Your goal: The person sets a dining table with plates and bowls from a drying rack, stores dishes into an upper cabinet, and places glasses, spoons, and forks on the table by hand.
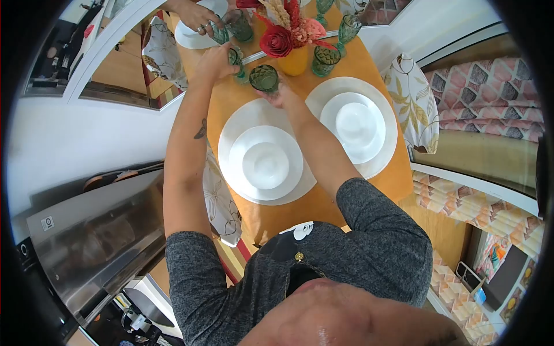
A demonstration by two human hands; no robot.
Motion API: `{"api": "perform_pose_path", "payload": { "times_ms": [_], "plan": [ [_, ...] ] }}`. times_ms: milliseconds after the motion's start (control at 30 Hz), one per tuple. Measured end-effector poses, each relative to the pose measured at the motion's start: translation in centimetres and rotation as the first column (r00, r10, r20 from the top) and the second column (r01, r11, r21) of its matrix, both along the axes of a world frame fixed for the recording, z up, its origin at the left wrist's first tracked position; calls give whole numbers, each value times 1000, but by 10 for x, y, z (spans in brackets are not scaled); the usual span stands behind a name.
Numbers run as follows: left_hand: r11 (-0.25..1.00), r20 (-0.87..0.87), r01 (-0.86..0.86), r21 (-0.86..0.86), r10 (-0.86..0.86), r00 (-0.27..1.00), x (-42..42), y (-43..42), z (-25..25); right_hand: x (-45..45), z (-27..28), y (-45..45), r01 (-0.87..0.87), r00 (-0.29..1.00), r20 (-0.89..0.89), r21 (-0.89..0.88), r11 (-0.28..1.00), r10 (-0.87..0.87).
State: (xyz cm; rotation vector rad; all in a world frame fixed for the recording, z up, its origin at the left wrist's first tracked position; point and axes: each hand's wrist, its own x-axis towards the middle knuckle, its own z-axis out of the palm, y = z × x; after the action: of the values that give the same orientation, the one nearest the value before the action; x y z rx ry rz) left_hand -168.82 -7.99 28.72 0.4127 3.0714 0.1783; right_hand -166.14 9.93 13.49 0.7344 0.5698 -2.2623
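Observation:
My left hand (217, 61) is closed around a green glass goblet (237, 62) near the mirror at the table's far left. My right hand (278, 94) grips a green patterned drinking glass (264, 78) from its near right side; part of the hand is hidden behind the glass. The two glasses stand close together, a small gap between them. Nearer to me, below my forearms, lie white stacked dishes (265, 165) on a round white placemat (231, 135).
A yellow vase (294, 62) with red flowers (276, 41) stands by the mirror. Right of it are another green tumbler (326, 59) and a green goblet (348, 30). A second dish stack (355, 126) sits at the right. Covered chairs (411, 101) flank the orange tablecloth (398, 183).

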Motion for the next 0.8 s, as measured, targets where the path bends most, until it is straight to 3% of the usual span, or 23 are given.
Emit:
{"api": "perform_pose_path", "payload": {
  "times_ms": [100,333,400,467,533,600,633,667,700,733,767,800],
  "plan": [
    [1000,93,8,15,-9,996,-7,16,4,-2,-8,1,17,1000,-9,-7,1000,-17],
    [998,80,55,11,-56,995,-29,27,-7,14,1,13,-68,997,-19,61,996,69],
    [1000,140,-6,-27,10,990,-30,30,-6,13,4,20,-94,996,5,66,993,94],
    [999,146,-18,-30,22,989,-30,31,-5,12,11,32,-313,945,194,302,901,263],
    [999,148,-36,-38,41,988,-24,29,-5,30,16,61,-233,917,-147,561,794,372],
    [997,60,-78,29,76,995,-13,22,-9,23,11,114,-100,842,-312,711,696,440],
    [996,59,-84,30,82,995,-5,16,-15,9,1,148,99,820,-400,803,587,410],
    [970,-18,-80,229,86,996,2,5,-24,-2,12,174,289,859,-445,829,478,253],
    [907,-94,-56,418,104,990,8,-6,-37,-16,12,197,472,818,-558,789,392,139],
    [880,2,-170,444,189,982,13,-20,-56,-36,6,218,547,796,-583,809,216,165],
    [842,98,-282,460,268,958,16,-29,-79,-56,3,232,569,778,-604,794,213,172],
    [840,97,-284,462,270,958,19,-28,-100,-73,2,240,590,760,-624,780,210,182]
  ]
}}
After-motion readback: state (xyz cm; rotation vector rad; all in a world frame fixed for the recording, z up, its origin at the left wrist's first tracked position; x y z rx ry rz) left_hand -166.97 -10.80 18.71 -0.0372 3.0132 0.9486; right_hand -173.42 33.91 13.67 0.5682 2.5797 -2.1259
